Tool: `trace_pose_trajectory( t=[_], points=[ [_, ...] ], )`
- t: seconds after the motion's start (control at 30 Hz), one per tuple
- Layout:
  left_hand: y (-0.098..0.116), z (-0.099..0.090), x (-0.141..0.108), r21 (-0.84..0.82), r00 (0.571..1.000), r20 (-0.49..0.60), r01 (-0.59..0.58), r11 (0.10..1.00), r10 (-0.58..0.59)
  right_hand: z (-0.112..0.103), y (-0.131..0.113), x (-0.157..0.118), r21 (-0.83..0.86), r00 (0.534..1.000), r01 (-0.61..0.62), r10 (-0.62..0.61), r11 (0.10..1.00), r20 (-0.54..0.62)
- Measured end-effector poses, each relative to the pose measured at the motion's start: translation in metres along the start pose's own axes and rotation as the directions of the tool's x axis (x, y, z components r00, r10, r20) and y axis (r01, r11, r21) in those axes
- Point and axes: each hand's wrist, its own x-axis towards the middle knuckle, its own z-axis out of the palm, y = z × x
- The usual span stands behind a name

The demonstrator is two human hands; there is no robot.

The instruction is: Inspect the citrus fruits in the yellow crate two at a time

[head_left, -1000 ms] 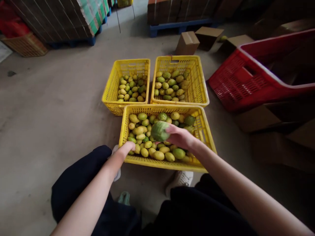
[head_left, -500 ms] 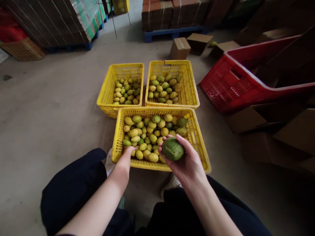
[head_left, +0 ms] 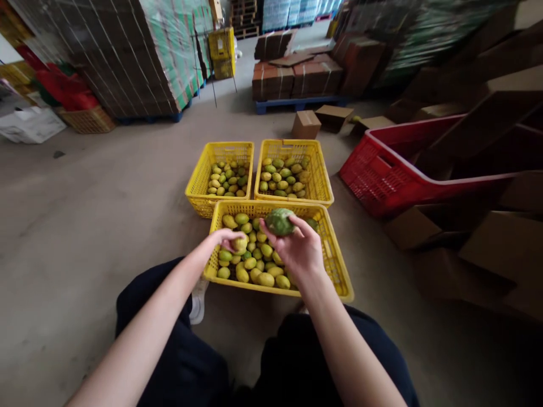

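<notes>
Concrete floor (head_left: 106, 226) is topped by the near yellow crate (head_left: 331, 260); over its twelve o'clock a green fruit (head_left: 279, 221) has been brought, gripped by the right hand (head_left: 303, 249); at nine, a yellow fruit (head_left: 240, 243) is clasped by the left hand (head_left: 228, 238), leaving neither free.

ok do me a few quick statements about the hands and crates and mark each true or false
1. The right hand holds a green fruit. True.
2. The left hand is outside the front yellow crate. False: the left hand is over the front yellow crate, at a yellowish fruit.
3. Fruit lies in both back yellow crates. True.
4. The big crate at far right is green. False: that is a red crate.
</notes>
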Motion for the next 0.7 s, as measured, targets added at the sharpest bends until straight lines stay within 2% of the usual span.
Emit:
trace_pose_trajectory(
  t=[0.07, 0.13, 0.2, 0.27, 0.37, 0.47, 0.6, 0.7],
  points=[
    [0.027, -0.017, 0.006, -0.073, 0.999, 0.044, -0.021, 0.997, 0.024, 0.006, -0.002, -0.001, -0.017, 0.998, 0.009, -0.008, 1.000, 0.055],
    [0.049, -0.033, -0.004, -0.272, 0.984, 0.069, -0.140, 0.952, 0.164, 0.010, -0.002, -0.003, -0.056, 0.992, 0.028, -0.021, 0.998, 0.123],
    [0.063, -0.043, -0.025, -0.451, 0.937, 0.029, -0.297, 0.841, 0.347, 0.011, 0.000, -0.003, -0.108, 0.984, 0.090, -0.072, 0.990, 0.161],
    [0.069, -0.046, -0.050, -0.510, 0.879, -0.053, -0.432, 0.744, 0.474, 0.010, 0.001, -0.002, -0.176, 0.974, 0.180, -0.150, 0.968, 0.170],
    [0.062, -0.039, -0.078, -0.413, 0.790, -0.224, -0.607, 0.679, 0.570, 0.005, 0.003, -0.002, -0.277, 0.944, 0.310, -0.260, 0.909, 0.204],
    [0.047, -0.028, -0.090, -0.275, 0.720, -0.285, -0.694, 0.665, 0.633, 0.001, 0.004, -0.004, -0.341, 0.926, 0.366, -0.301, 0.866, 0.229],
    [0.033, -0.020, -0.088, -0.249, 0.704, -0.321, -0.708, 0.660, 0.634, -0.002, 0.008, -0.008, -0.418, 0.941, 0.334, -0.275, 0.845, 0.197],
    [0.029, -0.019, -0.080, -0.269, 0.696, -0.368, -0.715, 0.646, 0.617, -0.002, 0.012, -0.005, -0.522, 0.943, 0.333, -0.281, 0.786, 0.178]
  ],
)
